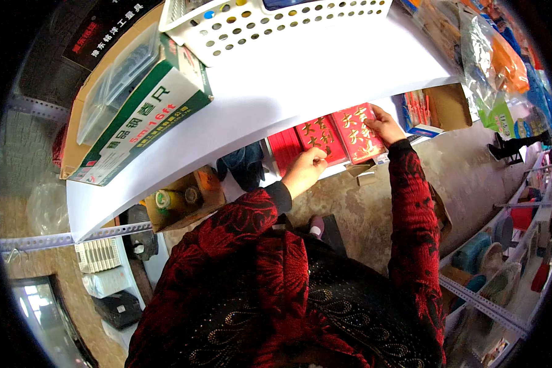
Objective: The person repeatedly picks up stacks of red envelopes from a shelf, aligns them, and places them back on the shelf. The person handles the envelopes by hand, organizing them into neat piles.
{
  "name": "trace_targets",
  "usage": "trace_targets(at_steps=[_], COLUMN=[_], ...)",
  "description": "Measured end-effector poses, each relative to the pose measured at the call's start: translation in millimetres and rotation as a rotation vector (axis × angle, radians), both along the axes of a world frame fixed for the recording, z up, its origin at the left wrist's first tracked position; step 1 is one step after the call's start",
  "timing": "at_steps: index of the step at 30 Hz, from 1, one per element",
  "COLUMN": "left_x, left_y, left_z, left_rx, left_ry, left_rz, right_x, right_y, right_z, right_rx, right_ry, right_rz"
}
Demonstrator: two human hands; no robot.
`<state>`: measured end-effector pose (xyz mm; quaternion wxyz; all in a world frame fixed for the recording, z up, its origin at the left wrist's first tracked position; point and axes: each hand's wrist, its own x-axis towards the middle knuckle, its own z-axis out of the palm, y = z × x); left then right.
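A red paper packet with gold Chinese characters (358, 138), probably a red envelope, is tilted slightly to the right. My right hand (386, 125) grips it by its upper right side, thumb on the front face. To its left lies a similar red packet (319, 131) on a lower shelf, partly under the upper shelf's edge. My left hand (303, 168) rests over its lower left part with curled fingers; whether they pinch anything is hidden. Further left, a stack of red packets (285, 149) shows its edges.
Above is a white shelf (294, 83) holding a perforated white plastic basket (276, 27) and a tape-measure carton (142, 124). An open cardboard box (188, 198) sits lower left, with dark cloth (244, 165) beside it. At right stand another open box (448, 106) and plastic-wrapped goods (492, 55).
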<state>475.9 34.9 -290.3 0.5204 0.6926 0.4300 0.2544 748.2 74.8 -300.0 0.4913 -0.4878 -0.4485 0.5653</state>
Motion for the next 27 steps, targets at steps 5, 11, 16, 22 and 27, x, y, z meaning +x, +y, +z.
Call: trace_targets(at_steps=[5,11,16,22,27], left_x=[9,36,71,91,102], left_y=[8,39,75,113,128], left_z=[30,36,36,40,34], left_rx=[0.09,0.646,0.609,0.466,0.496], left_ry=[0.256,0.531,0.762,0.798,1.058], left_rz=[0.033,-0.237,-0.3,-0.347,-0.403], right_x=[6,6,7,-4,-13], right_y=[25,29,30,21,13], right_z=[-39,-43,-59,-35,-26], right_rx=[-0.178,-0.108,-0.112,-0.153,-0.066], right_ry=[-0.32,-0.381,-0.386,-0.321,-0.532], right_rz=[-0.013,-0.002,-0.072,-0.011,-0.062])
